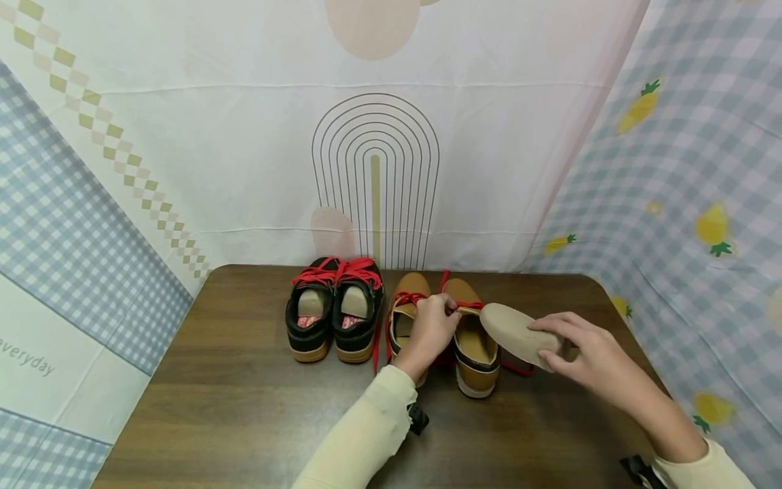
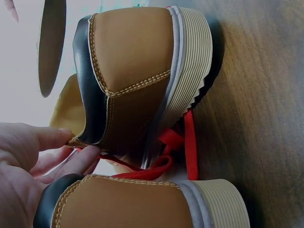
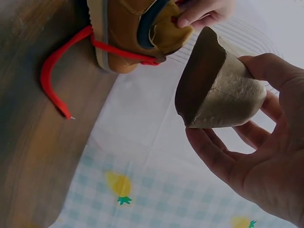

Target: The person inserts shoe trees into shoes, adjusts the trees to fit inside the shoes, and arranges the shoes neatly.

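Note:
My right hand (image 1: 589, 346) holds a grey-brown moulded-pulp shoe insert (image 1: 513, 333) between thumb and fingers. Its rounded end points left, over the edge of the right tan shoe (image 1: 478, 380). In the right wrist view the insert (image 3: 237, 92) shows its hollow, open end. My left hand (image 1: 430, 329) pinches the upper edge of that shoe's opening; the left wrist view has thumb and fingertips on it beside the black collar (image 2: 92, 90). Red laces (image 2: 191, 147) hang loose from the shoe. Partly hidden under my left forearm stands the other tan shoe (image 1: 413, 284).
Left of the tan pair stand two black shoes (image 1: 356, 339) with red laces, each with a similar insert (image 1: 355, 303) inside. All four sit toward the back of a brown wooden table (image 1: 244, 421). Printed cloth (image 1: 256, 149) hangs behind and at both sides.

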Demonstrator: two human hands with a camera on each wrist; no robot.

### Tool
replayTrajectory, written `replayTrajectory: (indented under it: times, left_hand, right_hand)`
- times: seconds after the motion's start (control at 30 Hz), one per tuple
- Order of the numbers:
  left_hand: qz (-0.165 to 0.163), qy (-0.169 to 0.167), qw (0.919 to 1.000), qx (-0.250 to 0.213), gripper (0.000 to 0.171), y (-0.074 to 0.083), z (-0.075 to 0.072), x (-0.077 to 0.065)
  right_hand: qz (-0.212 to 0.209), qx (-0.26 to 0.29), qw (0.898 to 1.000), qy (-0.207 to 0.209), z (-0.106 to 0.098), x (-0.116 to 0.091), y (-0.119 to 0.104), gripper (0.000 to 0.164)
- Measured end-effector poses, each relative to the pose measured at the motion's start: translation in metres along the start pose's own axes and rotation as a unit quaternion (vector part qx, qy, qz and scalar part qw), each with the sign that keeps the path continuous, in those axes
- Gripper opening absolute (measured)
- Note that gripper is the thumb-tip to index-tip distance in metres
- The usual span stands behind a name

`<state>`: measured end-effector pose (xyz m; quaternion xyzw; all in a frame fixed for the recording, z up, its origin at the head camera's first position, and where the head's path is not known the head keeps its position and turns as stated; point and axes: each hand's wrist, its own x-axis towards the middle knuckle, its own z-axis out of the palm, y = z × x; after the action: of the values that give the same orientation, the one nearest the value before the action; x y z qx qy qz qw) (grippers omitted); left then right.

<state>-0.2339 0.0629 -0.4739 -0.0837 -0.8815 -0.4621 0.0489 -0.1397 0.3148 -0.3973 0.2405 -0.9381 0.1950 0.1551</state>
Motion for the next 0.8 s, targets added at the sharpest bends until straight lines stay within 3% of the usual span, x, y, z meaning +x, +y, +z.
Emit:
replayTrajectory:
  times: [0.23, 0.47, 0.8]
  left_hand:
    - [0.002, 0.004, 1.0000, 0.008, 0.005, -0.001, 0.000, 0.000]
    - [0.006, 0.003, 1.0000, 0.005, 0.005, -0.001, 0.000, 0.000]
    - [0.006, 0.005, 1.0000, 0.002, 0.005, 0.001, -0.002, -0.001]
  right_hand:
    - [-0.014, 0.009, 1.000, -0.024, -0.003, 0.000, -0.009, 0.049]
    - [-0.018, 0.059, 0.996, -0.058, -0.005, 0.000, -0.016, 0.044]
    - [-0.016, 0.052, 0.995, -0.083, 0.003, 0.002, -0.022, 0.039]
